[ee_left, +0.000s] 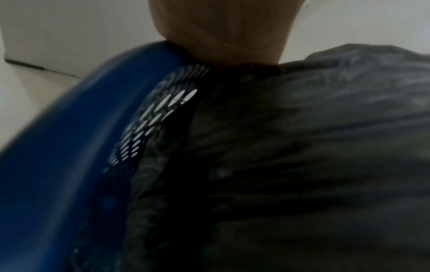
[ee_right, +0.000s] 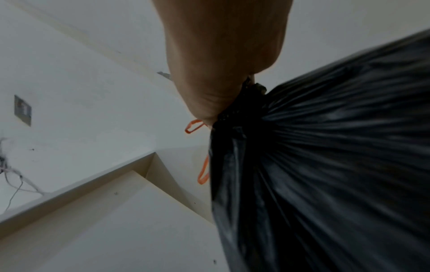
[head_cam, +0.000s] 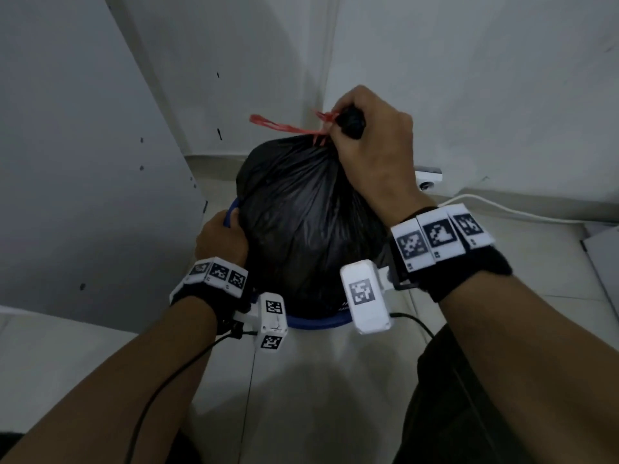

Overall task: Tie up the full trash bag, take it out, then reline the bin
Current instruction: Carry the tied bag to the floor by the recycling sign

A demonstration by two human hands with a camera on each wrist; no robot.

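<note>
A full black trash bag (head_cam: 301, 212) stands in a blue bin (head_cam: 315, 321) with a perforated wall (ee_left: 151, 117). Its neck is gathered and tied with a red drawstring (head_cam: 284, 126). My right hand (head_cam: 365, 142) grips the gathered neck from above; in the right wrist view the fist (ee_right: 216, 82) closes on the black plastic (ee_right: 325, 165), with orange-red loops (ee_right: 194, 126) hanging beside it. My left hand (head_cam: 222, 239) grips the blue rim at the bin's left side (ee_left: 69, 147), right beside the bag (ee_left: 302, 147).
The bin stands in a corner between white walls (head_cam: 469, 78) and a white cabinet panel (head_cam: 83, 162) on the left. A white cable (head_cam: 522, 212) runs along the floor at right, near a small white device (head_cam: 428, 180). Pale tiled floor (head_cam: 318, 380) lies in front.
</note>
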